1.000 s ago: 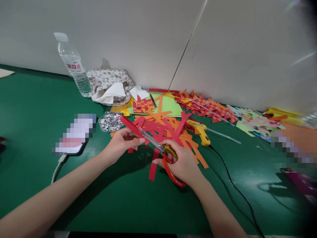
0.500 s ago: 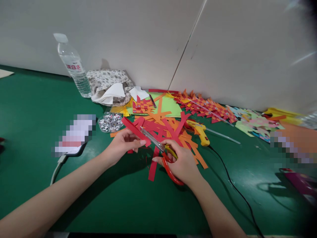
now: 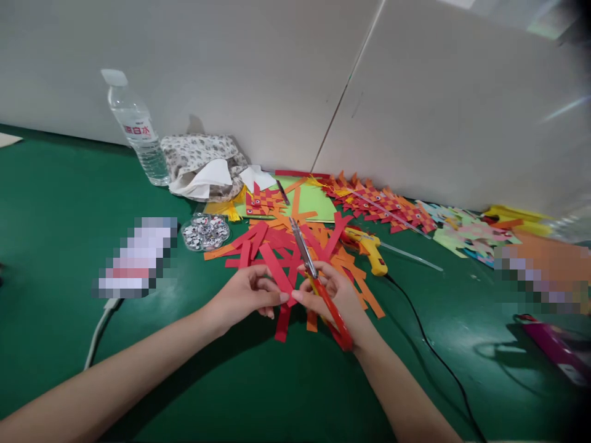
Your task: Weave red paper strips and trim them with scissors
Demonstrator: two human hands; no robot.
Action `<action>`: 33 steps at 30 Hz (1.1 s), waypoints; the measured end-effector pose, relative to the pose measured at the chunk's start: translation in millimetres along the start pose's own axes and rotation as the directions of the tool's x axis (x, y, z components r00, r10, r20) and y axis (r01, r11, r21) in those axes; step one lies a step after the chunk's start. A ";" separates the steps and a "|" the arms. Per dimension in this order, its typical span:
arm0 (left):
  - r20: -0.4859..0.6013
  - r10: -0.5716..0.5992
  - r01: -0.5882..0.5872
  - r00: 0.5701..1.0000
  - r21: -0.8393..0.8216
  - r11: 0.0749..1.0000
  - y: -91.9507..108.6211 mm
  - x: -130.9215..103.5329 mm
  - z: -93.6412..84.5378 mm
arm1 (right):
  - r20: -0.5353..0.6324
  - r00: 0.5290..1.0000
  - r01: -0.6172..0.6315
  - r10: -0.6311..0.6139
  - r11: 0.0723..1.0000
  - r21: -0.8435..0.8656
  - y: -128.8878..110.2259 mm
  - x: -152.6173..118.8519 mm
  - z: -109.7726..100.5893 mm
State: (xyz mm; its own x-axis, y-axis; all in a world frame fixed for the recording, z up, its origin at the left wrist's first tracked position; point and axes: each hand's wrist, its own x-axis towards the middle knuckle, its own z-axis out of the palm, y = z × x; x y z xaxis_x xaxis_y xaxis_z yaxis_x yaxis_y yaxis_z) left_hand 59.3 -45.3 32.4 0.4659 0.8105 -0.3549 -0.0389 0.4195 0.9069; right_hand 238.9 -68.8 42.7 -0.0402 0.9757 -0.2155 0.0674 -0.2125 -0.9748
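Note:
Between thumb and fingers, my left hand (image 3: 252, 293) pinches the lower end of a red paper strip (image 3: 276, 266). My right hand (image 3: 330, 295) is wrapped round scissors (image 3: 302, 246) with red and yellow handles; their blades point up and away and look closed. The right thumb and fingertips also meet the strip's lower end, close to the left fingertips. Beneath and beyond both hands lies a loose pile of red strips (image 3: 256, 237) and orange strips (image 3: 364, 289).
Behind the pile are green paper (image 3: 323, 206) and woven paper fish (image 3: 388, 203). A yellow glue gun (image 3: 373, 253) with a black cord lies right. Leftward are a bag of googly eyes (image 3: 205, 232), a phone (image 3: 141, 255), a water bottle (image 3: 141, 135) and a patterned cloth pouch (image 3: 201, 151).
The scissors have turned from pointing left to pointing away, with their blades off the strip. Both hands have come nearer each other at the strip's lower end, and the strip has swung steeper.

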 end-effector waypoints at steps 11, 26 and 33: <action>-0.088 0.092 -0.096 0.992 -0.037 0.995 -2.7 3.0 -3.7 | 0.069 0.997 -0.047 0.045 0.998 0.033 -1.8 -1.0 -1.2; -0.282 0.145 -0.181 0.948 -0.105 0.978 8.9 6.9 -19.2 | 0.081 0.996 -0.041 0.037 0.998 0.049 0.3 0.1 -2.3; -0.290 0.361 -0.254 0.886 0.348 0.902 9.4 19.7 -53.8 | -0.050 0.999 0.011 -0.005 0.993 0.119 -1.2 1.7 -5.3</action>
State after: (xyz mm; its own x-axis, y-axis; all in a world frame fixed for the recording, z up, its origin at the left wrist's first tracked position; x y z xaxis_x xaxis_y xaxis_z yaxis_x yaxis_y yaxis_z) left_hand 20.6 -3.4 21.7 0.1427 0.9884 -0.0526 0.1544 0.0303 0.9875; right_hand 244.0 -66.6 43.8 0.0097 0.9782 -0.2074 -0.0519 -0.2067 -0.9770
